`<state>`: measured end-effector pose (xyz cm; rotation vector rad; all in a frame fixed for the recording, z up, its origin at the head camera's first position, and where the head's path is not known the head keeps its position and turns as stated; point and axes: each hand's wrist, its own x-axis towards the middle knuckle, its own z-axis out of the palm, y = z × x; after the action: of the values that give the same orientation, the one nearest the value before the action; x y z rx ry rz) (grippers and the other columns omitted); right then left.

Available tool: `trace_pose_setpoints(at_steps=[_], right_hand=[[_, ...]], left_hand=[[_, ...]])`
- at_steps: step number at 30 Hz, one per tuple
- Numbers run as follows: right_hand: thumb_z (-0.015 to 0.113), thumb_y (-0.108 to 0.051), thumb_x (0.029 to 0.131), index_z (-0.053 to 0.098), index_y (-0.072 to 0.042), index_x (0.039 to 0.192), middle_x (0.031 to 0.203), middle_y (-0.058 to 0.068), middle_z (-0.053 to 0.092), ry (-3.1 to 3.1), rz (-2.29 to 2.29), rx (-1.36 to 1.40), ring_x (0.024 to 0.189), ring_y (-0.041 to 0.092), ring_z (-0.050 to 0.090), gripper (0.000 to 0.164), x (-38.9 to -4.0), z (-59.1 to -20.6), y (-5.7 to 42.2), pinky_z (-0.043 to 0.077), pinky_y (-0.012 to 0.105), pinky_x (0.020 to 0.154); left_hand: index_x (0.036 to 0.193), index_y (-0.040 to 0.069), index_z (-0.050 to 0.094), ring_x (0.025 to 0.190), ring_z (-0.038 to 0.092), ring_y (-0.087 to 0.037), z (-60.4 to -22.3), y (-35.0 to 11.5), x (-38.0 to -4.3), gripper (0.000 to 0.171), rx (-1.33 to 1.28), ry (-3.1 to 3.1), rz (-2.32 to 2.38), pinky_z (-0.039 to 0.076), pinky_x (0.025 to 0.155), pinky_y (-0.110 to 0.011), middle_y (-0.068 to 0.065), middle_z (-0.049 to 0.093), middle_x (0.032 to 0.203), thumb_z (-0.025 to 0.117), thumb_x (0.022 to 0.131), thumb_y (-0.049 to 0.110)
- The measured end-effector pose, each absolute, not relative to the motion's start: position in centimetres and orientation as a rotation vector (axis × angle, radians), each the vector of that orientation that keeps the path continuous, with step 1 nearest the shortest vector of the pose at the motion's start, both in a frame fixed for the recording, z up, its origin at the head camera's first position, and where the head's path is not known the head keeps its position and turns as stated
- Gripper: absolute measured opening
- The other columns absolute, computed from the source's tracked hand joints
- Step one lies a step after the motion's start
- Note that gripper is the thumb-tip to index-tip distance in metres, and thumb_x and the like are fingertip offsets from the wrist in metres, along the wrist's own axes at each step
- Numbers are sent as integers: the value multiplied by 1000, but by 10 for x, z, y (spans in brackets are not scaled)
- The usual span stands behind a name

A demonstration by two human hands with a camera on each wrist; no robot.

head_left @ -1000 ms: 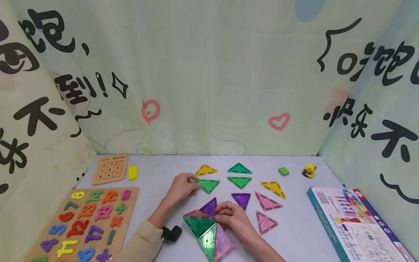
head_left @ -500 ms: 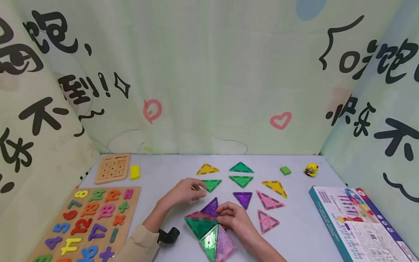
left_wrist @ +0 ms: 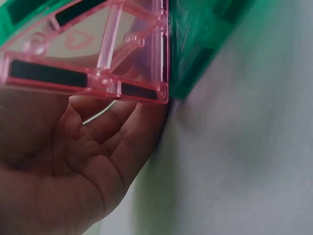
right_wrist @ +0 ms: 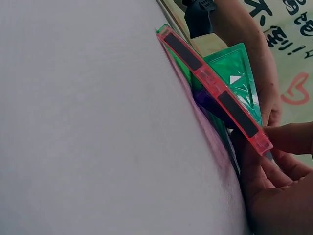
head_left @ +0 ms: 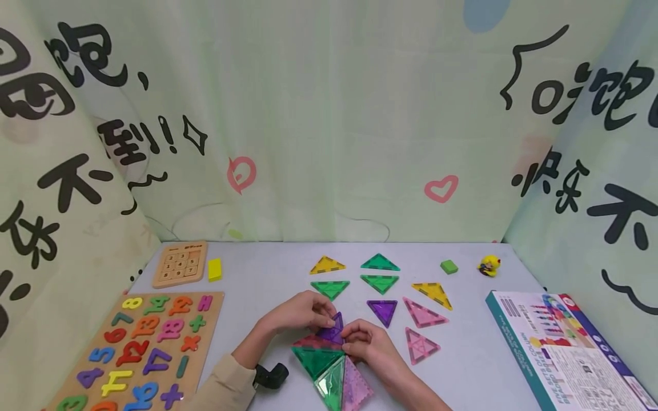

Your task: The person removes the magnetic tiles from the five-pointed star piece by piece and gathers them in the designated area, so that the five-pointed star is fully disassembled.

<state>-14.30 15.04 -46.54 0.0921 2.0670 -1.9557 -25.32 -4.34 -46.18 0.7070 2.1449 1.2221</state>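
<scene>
A cluster of translucent magnetic tiles stands joined near the front middle: a purple triangle (head_left: 334,334) at its top, a dark green tile (head_left: 317,361), a lighter green tile (head_left: 330,381) and a pink tile (head_left: 356,388). My left hand (head_left: 300,313) pinches the purple triangle from its far left side. My right hand (head_left: 372,345) pinches the cluster's right edge with thumb and finger. In the right wrist view a pink tile (right_wrist: 183,51) reaches up to the right thumb. Another pink tile (left_wrist: 54,78) hides part of the left fingers in the left wrist view.
Loose triangular tiles lie behind and right, including a green one (head_left: 330,289), a purple one (head_left: 382,311) and a pink one (head_left: 421,345). A letter-and-number board (head_left: 205,342) stands left, a box (head_left: 570,354) right. A wooden number puzzle (head_left: 180,264) and duck toy (head_left: 488,265) lie farther back.
My left hand has left the loose green triangle and come nearer and rightward to the purple triangle on the cluster. My right hand keeps its hold at the cluster's edge.
</scene>
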Motion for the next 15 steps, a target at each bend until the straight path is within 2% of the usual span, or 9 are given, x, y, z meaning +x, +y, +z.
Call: trace_pose_setpoints(at_steps=[15], right_hand=[[68,-12,89,63,3,114,93,2,69,2089,-1899,25,83,11,63,29,-141,-467,152,54,26,75]], left_hand=[[102,9,76,75,55,-12,-467,-39,-252,12,745,2261,1321,49,65,-24,-2,71,88,70,92,14]])
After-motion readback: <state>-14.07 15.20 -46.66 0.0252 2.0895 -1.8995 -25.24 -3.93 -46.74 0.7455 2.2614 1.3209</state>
